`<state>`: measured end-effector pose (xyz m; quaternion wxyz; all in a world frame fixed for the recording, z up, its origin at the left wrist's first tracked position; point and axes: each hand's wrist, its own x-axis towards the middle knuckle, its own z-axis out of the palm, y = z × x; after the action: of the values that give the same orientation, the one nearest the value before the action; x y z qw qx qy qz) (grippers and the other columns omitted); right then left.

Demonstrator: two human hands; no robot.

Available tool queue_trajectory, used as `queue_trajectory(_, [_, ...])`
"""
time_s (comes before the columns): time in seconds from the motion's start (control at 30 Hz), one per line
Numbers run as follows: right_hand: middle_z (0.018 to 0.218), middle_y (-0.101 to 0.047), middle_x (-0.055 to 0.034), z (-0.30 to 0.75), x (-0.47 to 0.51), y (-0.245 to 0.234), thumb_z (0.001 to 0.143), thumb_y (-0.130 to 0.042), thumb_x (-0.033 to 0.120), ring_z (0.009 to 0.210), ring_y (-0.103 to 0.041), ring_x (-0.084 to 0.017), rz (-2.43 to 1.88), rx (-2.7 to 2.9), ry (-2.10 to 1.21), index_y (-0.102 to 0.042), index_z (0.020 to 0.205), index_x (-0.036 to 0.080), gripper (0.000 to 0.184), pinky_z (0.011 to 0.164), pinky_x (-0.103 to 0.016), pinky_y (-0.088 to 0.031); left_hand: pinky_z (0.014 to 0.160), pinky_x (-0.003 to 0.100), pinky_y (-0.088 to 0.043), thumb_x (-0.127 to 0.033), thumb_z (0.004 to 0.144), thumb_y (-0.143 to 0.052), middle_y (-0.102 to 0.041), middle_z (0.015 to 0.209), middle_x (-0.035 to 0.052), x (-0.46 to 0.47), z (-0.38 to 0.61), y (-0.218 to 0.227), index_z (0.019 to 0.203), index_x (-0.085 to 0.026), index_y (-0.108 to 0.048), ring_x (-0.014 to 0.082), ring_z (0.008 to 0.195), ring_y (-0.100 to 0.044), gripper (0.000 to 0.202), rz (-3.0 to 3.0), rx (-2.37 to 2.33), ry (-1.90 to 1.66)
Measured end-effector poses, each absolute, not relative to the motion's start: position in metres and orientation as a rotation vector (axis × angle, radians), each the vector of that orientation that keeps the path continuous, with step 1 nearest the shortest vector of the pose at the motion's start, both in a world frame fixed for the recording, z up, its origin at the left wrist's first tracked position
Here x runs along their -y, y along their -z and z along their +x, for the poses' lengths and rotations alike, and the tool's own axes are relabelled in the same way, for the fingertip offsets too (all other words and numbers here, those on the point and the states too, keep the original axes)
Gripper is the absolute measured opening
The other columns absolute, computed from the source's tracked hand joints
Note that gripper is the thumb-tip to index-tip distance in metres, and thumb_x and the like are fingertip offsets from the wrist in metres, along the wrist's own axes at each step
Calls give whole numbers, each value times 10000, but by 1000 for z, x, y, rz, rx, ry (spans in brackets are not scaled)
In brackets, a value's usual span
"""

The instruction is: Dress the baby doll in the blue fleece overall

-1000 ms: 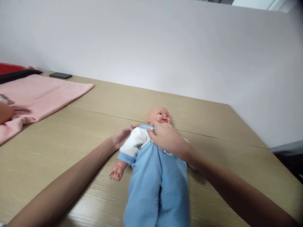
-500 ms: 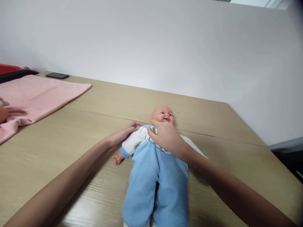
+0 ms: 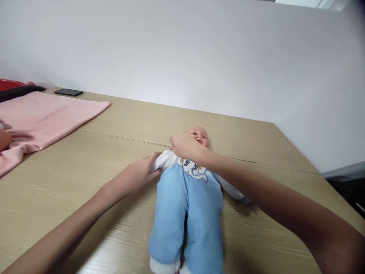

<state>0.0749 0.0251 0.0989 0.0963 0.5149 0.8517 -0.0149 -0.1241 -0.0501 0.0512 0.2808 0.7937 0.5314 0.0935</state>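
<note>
A baby doll [image 3: 199,133] lies on its back on the wooden table, its head towards the wall. It wears a fleecy blue outfit [image 3: 171,213] with white sleeves and an elephant face on the chest. My left hand [image 3: 145,167] is closed round the white sleeve [image 3: 164,161] on the doll's left-hand side in view, hiding the doll's hand. Across the doll's chin and shoulder reaches my right hand [image 3: 184,146], its fingers closed at the top of that same sleeve. The other sleeve [image 3: 232,190] lies partly beneath my right forearm.
On the left, a pink cloth [image 3: 57,114] is spread on the table [image 3: 119,121]. Beyond it lies a black phone [image 3: 68,92] near the wall. A red object [image 3: 10,84] and a dark strip [image 3: 21,91] show at the far left edge.
My left hand has moved from beside the doll's shoulder down onto its sleeve and gripped it. My right hand has shifted left and up from the chest, uncovering the elephant face.
</note>
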Motion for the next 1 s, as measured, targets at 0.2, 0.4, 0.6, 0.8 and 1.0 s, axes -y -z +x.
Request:
queue_trajectory(0.2, [1033, -835, -254, 84, -21, -102, 925, -538, -81, 1044, -830, -408, 1497, -2528, -175, -754, 1167, 61, 354, 853, -466, -609, 958, 493, -546, -507, 1090, -438, -782, 1360, 170, 38, -147, -39, 1409, -224, -593, 415, 1174, -764, 454, 2175, -1549, -77])
queue_trajectory(0.4, [1062, -835, -222, 92, -20, -94, 1084, -533, 148, 1042, -823, -384, 1612, -2610, -196, -675, 1289, 110, 252, 824, -421, -596, 971, 501, -547, -497, 1114, -478, -771, 1323, 196, 30, -146, -30, 1384, -178, -621, 419, 1151, -754, 442, 2314, -1626, -118])
queue_trajectory(0.6, [1182, -824, -148, 128, -5, -85, 1136, -526, 486, 1122, -773, -320, 1805, -2737, 144, -690, 1197, 191, 343, 905, -375, -553, 1085, 601, -504, -441, 1095, -583, -683, 1390, 208, 45, -141, -5, 1471, -156, -603, 441, 1261, -636, 472, 2430, -1661, -516])
queue_trajectory(0.8, [1041, -803, -42, 200, 25, -59, 1077, -582, 612, 940, -723, -254, 1910, -2720, 1035, -690, 1162, 247, 390, 819, -346, -522, 1173, 518, -422, -430, 1159, -482, -647, 1415, 129, 100, -118, 3, 1385, -257, -608, 328, 1342, -578, 311, 2053, -1341, -905])
queue_trajectory(1.0, [930, -682, -15, 241, 62, -20, 1090, -570, 630, 885, -634, -220, 1978, -2823, 1200, -686, 987, 237, 423, 818, -340, -489, 1002, 381, -445, -569, 1090, -599, -608, 1095, 36, 95, -112, 14, 1130, -239, -604, 252, 1092, -569, 332, 1339, -1031, -814])
